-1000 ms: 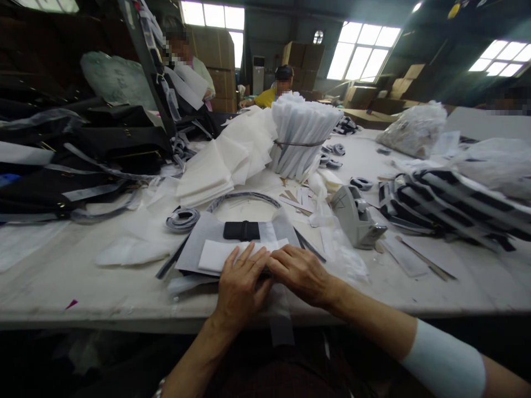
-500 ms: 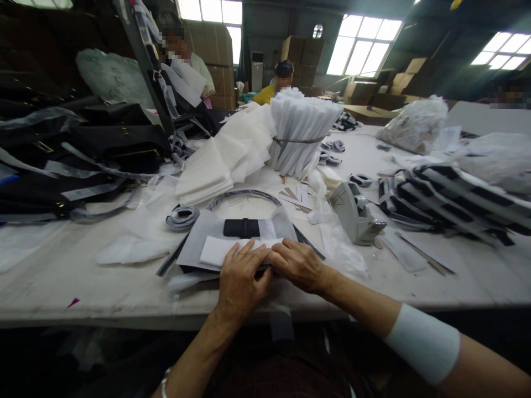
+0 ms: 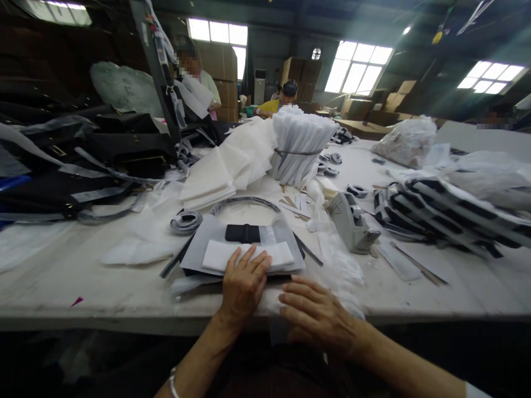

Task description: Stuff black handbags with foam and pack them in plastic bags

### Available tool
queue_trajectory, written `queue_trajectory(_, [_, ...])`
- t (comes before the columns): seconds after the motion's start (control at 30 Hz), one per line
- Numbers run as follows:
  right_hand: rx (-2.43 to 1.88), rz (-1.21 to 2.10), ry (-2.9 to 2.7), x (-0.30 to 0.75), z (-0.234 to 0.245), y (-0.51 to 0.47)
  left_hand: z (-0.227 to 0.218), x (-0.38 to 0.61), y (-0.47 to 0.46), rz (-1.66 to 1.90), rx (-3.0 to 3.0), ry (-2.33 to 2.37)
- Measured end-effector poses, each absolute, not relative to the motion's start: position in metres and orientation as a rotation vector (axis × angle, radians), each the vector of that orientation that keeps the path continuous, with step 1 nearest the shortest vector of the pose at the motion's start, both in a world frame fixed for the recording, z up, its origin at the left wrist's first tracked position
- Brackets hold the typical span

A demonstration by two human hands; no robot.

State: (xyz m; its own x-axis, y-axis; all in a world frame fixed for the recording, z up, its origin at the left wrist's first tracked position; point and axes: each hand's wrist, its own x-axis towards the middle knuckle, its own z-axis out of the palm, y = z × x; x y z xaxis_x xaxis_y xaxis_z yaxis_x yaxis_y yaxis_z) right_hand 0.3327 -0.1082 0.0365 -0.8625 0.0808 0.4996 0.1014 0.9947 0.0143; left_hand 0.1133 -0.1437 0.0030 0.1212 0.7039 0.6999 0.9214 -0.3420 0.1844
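Note:
My left hand (image 3: pixel 244 284) lies flat, fingers spread, pressing on a white foam sheet (image 3: pixel 249 256) that rests on a black bag wrapped in grey paper (image 3: pixel 244 243). A black clasp (image 3: pixel 243 232) shows on the bag's far edge. My right hand (image 3: pixel 315 316) hovers open at the table's near edge (image 3: pixel 124 315), fingers stretched out, just right of the bag and holding nothing.
A grey tape dispenser (image 3: pixel 352 221) stands to the right. A bound bundle of white foam rolls (image 3: pixel 301 145) and stacked white sheets (image 3: pixel 224 168) sit behind. Black bags (image 3: pixel 83 160) pile up at the left, striped bags (image 3: pixel 448 213) at the right. Two people work at the far end.
My right hand has drawn back from the bag toward the table's near edge and opened flat. My left hand stays pressed on the white sheet. The view shifted slightly.

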Motion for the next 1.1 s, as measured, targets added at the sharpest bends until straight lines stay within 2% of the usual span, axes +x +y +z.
queue_trajectory(0.13, [-0.269, -0.121, -2.640, 0.340, 0.003, -0.128, 0.003, 0.112, -0.145, -1.049, -2.119, -1.582])
queue_trajectory(0.3, [-0.293, 0.112, -2.467, 0.321, -0.011, -0.118, 0.004, 0.111, -0.145, -1.040, -2.112, -1.549])
queue_trajectory(0.43, [-0.323, 0.396, -2.304, 0.313, 0.000, -0.116, 0.005, 0.111, -0.145, -1.053, -2.094, -1.517])
queue_trajectory(0.53, [-0.413, 0.483, -2.276, 0.312, 0.013, -0.118, 0.005, 0.111, -0.145, -1.053, -2.085, -1.497])
queue_trajectory(0.67, [-0.397, 0.414, -2.314, 0.308, 0.033, -0.116, 0.003, 0.111, -0.147, -1.000, -2.084, -1.504])
queue_trajectory(0.87, [-0.380, 0.095, -2.362, 0.295, 0.058, -0.103, 0.001, 0.114, -0.150, -1.066, -2.089, -1.500])
queue_trajectory(1.1, [-0.632, 0.309, -2.414, 0.287, 0.057, -0.087, 0.015, 0.115, -0.159, -1.161, -2.204, -1.624])
